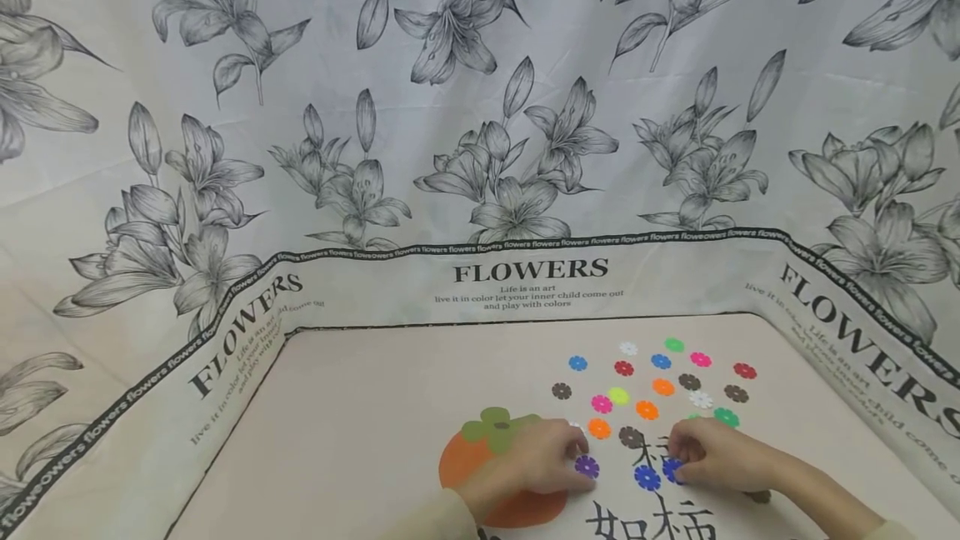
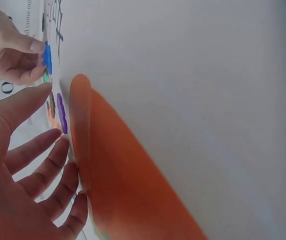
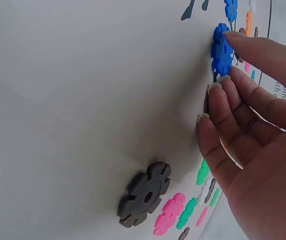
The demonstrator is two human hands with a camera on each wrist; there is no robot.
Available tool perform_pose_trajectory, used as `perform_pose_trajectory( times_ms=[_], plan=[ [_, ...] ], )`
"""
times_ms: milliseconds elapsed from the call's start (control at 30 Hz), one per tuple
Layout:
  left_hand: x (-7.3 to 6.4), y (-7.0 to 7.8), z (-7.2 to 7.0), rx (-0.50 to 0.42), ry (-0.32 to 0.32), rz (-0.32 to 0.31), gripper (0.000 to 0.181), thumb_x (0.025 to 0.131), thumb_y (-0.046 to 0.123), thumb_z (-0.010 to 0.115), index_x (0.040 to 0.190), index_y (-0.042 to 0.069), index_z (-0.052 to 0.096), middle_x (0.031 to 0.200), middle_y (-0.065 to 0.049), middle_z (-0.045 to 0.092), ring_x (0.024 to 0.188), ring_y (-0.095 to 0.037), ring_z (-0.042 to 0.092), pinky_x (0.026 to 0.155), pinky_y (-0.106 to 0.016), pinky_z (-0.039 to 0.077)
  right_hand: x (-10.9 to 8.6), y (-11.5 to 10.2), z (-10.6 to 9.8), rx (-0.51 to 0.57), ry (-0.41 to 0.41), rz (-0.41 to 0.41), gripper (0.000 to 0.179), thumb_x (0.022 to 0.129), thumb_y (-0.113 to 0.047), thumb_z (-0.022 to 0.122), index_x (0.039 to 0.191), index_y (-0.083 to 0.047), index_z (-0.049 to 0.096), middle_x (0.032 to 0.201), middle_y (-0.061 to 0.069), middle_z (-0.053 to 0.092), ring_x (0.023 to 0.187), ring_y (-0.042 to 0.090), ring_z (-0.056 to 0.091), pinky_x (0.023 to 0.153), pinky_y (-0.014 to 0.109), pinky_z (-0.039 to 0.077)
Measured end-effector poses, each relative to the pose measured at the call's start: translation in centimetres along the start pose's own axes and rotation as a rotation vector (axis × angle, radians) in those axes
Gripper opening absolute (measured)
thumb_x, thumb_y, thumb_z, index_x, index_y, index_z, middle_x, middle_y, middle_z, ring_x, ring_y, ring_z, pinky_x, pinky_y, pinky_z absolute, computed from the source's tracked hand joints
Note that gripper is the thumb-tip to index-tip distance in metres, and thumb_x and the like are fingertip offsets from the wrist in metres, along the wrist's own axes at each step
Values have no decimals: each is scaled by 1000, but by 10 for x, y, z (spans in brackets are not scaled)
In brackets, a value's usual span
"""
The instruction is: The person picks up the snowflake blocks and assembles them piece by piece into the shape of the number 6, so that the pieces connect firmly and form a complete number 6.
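In the head view my left hand (image 1: 543, 457) is over the printed orange persimmon (image 1: 465, 473), with a purple flower-shaped plastic piece (image 1: 587, 467) between its thumb and index tips. The left wrist view shows that hand's fingers spread and loosely bent, the index tip right by the edge of the purple piece (image 2: 62, 114). My right hand (image 1: 723, 452) pinches a dark blue flower-shaped piece (image 3: 222, 50) between thumb and index finger. Another dark blue piece (image 1: 647, 477) sits just left of it, near the black printed characters (image 1: 686, 519).
Several more flower-shaped pieces lie farther back on the pale surface, among them an orange one (image 1: 647, 410) and a red one (image 1: 745, 370). A brown piece (image 3: 145, 195) lies near the right wrist. Flower-printed white cloth (image 1: 525, 282) stands around the surface's back and sides.
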State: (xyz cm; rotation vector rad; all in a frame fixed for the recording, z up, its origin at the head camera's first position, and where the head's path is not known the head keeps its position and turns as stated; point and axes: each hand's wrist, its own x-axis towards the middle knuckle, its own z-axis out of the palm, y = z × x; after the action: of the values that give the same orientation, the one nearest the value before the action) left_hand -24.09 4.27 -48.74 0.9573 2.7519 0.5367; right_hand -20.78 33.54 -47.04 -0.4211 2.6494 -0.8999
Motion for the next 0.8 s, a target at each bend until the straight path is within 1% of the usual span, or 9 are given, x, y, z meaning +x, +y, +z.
perform_pose_trajectory(
  times_ms=[133, 200, 433, 567, 667, 733, 800],
  plan=[
    [3, 4, 4, -29, 16, -46, 34, 79, 45, 87, 105, 28, 74, 83, 17, 60, 74, 1, 51, 72, -18, 45, -2, 1, -2, 12, -7, -36, 21, 85, -19, 80, 94, -10, 64, 80, 2, 60, 69, 12, 55, 62, 25, 47],
    [4, 5, 5, -35, 21, -57, 31, 78, 43, 88, 101, 27, 74, 80, 17, 59, 72, 0, 50, 70, -18, 44, -2, 1, -2, 14, -8, -41, 21, 84, -19, 81, 93, -10, 64, 79, 2, 60, 68, 12, 55, 61, 25, 47],
    [1, 8, 6, -55, 32, -70, 25, 79, 40, 88, 91, 25, 72, 74, 16, 55, 68, 0, 49, 66, -17, 42, -3, 2, -4, 9, -4, -48, 24, 83, -22, 82, 90, -11, 62, 77, 2, 57, 67, 12, 53, 60, 25, 44],
    [-2, 7, 7, -92, 39, -90, 25, 81, 38, 87, 86, 24, 67, 72, 15, 54, 66, -2, 48, 64, -18, 41, -5, 4, -3, 11, -1, -59, 22, 86, -23, 79, 86, -12, 61, 73, 1, 57, 64, 11, 52, 58, 24, 43],
    [-5, 3, 7, -161, 39, -96, 25, 84, 33, 85, 83, 22, 64, 70, 12, 54, 64, -4, 47, 62, -19, 40, -4, 4, -1, 16, 12, -61, 21, 89, -23, 77, 82, -12, 60, 69, -1, 57, 61, 10, 53, 56, 22, 43],
    [-6, 0, 5, -232, 41, -87, 22, 86, 29, 84, 82, 21, 64, 68, 11, 54, 63, -5, 47, 60, -19, 40, -3, 2, -1, 24, 29, -60, 21, 90, -24, 76, 82, -13, 61, 68, -2, 58, 59, 9, 53, 54, 22, 44],
    [-9, -4, 3, -315, 56, -78, 19, 86, 26, 83, 82, 19, 66, 68, 11, 55, 63, -5, 47, 59, -19, 41, -2, 0, -2, 28, 52, -68, 19, 91, -24, 76, 83, -14, 63, 68, -3, 60, 59, 8, 54, 54, 22, 45]
  ],
)
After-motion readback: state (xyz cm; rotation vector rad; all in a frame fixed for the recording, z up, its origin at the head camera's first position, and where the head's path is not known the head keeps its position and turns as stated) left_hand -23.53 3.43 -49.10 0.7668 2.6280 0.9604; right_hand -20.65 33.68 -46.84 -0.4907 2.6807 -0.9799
